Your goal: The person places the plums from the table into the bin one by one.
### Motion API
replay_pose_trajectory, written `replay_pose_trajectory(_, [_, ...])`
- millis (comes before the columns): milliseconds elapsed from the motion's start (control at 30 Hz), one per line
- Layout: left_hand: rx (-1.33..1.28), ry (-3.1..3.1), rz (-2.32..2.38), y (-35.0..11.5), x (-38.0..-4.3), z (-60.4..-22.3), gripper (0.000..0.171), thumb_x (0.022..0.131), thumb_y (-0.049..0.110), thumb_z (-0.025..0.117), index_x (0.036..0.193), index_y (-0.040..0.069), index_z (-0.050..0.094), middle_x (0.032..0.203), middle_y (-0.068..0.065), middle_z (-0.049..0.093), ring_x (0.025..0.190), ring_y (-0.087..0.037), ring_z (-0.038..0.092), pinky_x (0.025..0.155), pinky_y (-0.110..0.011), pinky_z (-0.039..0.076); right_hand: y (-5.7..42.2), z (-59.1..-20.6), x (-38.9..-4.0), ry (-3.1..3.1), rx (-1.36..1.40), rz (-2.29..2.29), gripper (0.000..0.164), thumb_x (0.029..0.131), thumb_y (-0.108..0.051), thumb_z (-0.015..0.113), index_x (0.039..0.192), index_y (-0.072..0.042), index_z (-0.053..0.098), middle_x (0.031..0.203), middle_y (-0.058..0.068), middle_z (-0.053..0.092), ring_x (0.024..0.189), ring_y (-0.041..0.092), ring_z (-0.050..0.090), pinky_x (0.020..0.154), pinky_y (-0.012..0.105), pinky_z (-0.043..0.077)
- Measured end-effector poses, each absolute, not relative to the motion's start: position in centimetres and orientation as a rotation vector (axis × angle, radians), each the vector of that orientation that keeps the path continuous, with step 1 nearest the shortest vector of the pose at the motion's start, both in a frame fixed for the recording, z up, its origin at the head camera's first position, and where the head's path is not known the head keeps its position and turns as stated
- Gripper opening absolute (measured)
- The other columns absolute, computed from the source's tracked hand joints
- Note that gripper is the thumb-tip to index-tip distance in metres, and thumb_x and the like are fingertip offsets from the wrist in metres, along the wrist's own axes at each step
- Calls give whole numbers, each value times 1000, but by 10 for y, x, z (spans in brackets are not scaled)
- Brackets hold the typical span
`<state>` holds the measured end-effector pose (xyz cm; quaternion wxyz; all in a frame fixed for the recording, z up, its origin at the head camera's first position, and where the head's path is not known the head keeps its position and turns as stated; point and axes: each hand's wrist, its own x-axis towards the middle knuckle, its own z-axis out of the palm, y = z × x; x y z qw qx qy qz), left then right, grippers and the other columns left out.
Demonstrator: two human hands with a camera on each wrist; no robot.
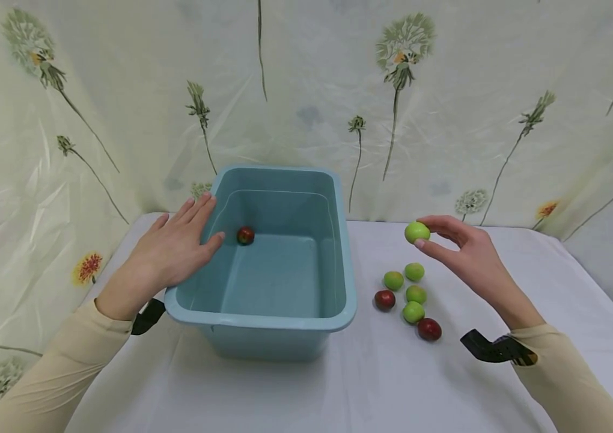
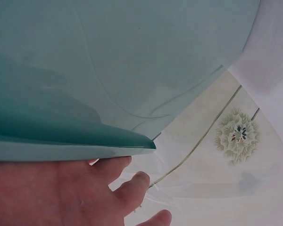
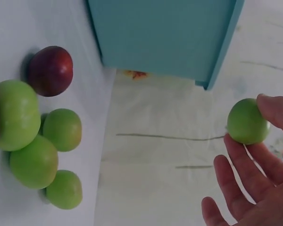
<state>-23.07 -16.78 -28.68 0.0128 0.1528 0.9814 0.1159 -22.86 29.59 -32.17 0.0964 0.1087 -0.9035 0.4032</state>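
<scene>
While the right hand [image 1: 466, 248] pinches a green fruit [image 1: 417, 233] between thumb and fingertips, that fruit hangs above the table, right of centre in the head view. Below it in the frame, four more green fruits [image 1: 416, 294] and two dark red fruits [image 1: 429, 329] lie loosely grouped on the white-covered table [image 1: 393, 385]. Near the middle of the frame stands a blue tub [image 1: 265, 343], with one reddish fruit [image 1: 245, 235] at the left of its floor. The left hand [image 1: 173, 249], fingers straight, rests against the tub's left rim. Across the top hangs a pale dandelion-printed sheet [image 1: 295, 120].
</scene>
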Motion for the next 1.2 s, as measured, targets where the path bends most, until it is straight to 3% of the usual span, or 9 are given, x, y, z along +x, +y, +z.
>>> replay_pose_trajectory(300, [466,3045,357,-168,-230,-284,72,104,47,36,159,12,6,165,-6,0,150,-32,1,114,-61,5,281,-313,-232,-2657,337,1230,42,92,-36,70,131,-21,60,129,1,60,130,28,48,102,60,36])
replay_pose_trajectory(533, [470,3050,356,-167,-230,-284,72,104,46,37,159,11,7,165,-6,0,150,-32,1,114,-61,5,270,-305,-236,-2611,388,1246,40,92,-34,71,129,-21,62,128,-1,61,127,20,48,104,57,35])
replay_pose_trajectory(1200, [477,3066,339,-168,-229,-285,71,104,45,37,159,10,8,165,-7,2,150,-32,2,114,-61,7,236,-282,-243,-2550,532,1249,39,92,-33,71,128,-22,64,124,-4,63,123,16,50,101,57,39])
